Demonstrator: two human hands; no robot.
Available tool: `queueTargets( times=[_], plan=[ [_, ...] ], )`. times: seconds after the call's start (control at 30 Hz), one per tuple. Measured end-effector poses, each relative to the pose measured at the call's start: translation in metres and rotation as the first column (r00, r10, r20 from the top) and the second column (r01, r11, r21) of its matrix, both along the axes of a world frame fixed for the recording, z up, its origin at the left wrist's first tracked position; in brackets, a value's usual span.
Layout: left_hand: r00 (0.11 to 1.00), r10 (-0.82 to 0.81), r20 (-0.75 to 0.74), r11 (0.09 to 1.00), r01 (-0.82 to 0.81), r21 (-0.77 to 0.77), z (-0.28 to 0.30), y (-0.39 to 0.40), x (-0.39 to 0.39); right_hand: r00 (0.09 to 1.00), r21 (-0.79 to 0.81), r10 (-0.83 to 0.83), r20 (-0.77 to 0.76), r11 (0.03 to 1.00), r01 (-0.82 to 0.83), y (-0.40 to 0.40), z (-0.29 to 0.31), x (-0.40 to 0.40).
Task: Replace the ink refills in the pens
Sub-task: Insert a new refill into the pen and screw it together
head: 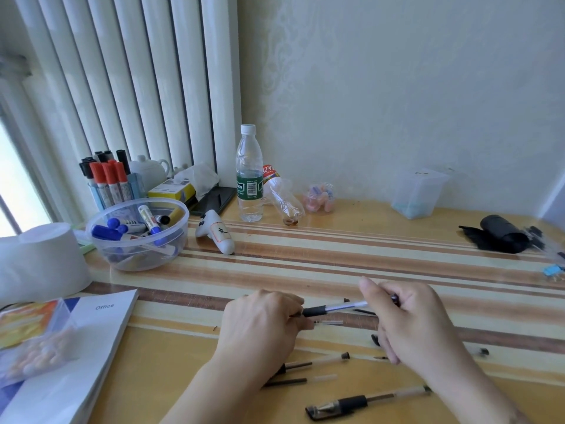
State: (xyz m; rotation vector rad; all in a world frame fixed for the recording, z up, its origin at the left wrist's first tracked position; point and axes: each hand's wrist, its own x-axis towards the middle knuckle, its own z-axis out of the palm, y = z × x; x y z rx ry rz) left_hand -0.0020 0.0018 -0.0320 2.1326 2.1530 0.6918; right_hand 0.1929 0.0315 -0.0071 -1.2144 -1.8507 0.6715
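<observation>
At the far left of the striped wooden worktop (305, 258) stands a white paper roll (39, 261), with a white booklet marked "Office" (91, 341) in front of it. Behind these, a clear round plastic bowl of blue-capped markers (137, 234) sits just beside a white pistol-shaped handle (215, 235). Further back a clear water bottle with a green label (249, 175) stands upright.

The left hand (260, 325) is at the near centre, its fingers (293, 313) pressed together around the black rubber grip end of a clear-barrelled gel pen (333, 309). The pen is held level just above the worktop, spanning the gap between both hands. The right hand (409, 319) closes its fingers (371, 293) around the pen's other end, thumb on top.

Loose parts lie near the wrists: a thin black-filled refill tube (312, 361), a shorter dark refill (287, 382) beside it, and a complete clear gel pen with black grip (363, 400) at the near edge. At the far right lies a black roll of bags (501, 237).
</observation>
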Motion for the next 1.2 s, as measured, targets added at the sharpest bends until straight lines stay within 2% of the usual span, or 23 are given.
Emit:
queueTargets(
  times=[0.07,0.1,0.17,0.2,0.27,0.33,0.43,0.53,0.6,0.7,0.8,1.03,1.2],
  plan=[
    [0.999,0.008,0.043,1.0,-0.008,0.003,0.003,-0.001,-0.001,0.998,-0.045,-0.029,-0.055,0.999,0.026,-0.002,0.003,-0.001],
    [0.99,0.0,0.141,1.0,-0.002,0.014,0.005,-0.001,0.0,0.995,-0.049,-0.045,-0.089,0.998,0.041,-0.002,0.005,0.0],
    [0.934,-0.03,0.355,0.998,0.01,0.06,0.011,-0.003,0.001,0.958,-0.133,-0.069,-0.278,0.991,0.033,0.002,0.008,0.005],
    [0.898,-0.049,0.436,0.997,0.02,0.069,0.012,-0.003,0.001,0.909,-0.214,-0.082,-0.409,0.977,-0.009,0.005,0.009,0.008],
    [0.793,-0.068,0.606,0.997,0.068,0.022,0.009,0.0,-0.001,0.767,-0.334,-0.122,-0.63,0.934,-0.126,0.012,0.007,0.014],
    [0.682,-0.074,0.728,0.988,0.15,-0.04,0.005,0.001,-0.003,0.614,-0.385,-0.181,-0.768,0.897,-0.217,0.016,0.006,0.017],
    [0.536,-0.153,0.83,0.951,0.307,-0.023,0.005,-0.002,0.002,0.457,-0.426,-0.285,-0.842,0.871,-0.243,0.02,0.001,0.017],
    [0.284,-0.167,0.944,0.855,0.519,-0.004,0.01,-0.007,0.01,0.391,-0.444,-0.357,-0.849,0.882,-0.158,0.021,-0.004,0.015],
    [0.195,-0.153,0.969,0.798,0.602,0.005,0.011,-0.007,0.012,0.396,-0.431,-0.359,-0.845,0.896,-0.108,0.022,-0.005,0.015],
    [0.095,-0.094,0.991,0.761,0.649,0.01,0.009,-0.006,0.01,0.447,-0.417,-0.333,-0.83,0.903,-0.102,0.02,-0.004,0.013],
    [0.037,-0.066,0.997,0.752,0.659,0.026,0.008,-0.006,0.009,0.482,-0.413,-0.318,-0.816,0.905,-0.101,0.02,-0.005,0.012],
    [0.053,-0.089,0.995,0.767,0.64,0.035,0.008,-0.005,0.01,0.547,-0.361,-0.261,-0.796,0.929,-0.082,0.022,-0.011,0.013],
    [0.079,-0.11,0.991,0.804,0.593,0.043,0.009,-0.005,0.011,0.664,-0.179,-0.078,-0.744,0.98,-0.085,0.015,-0.004,0.01]
  ],
)
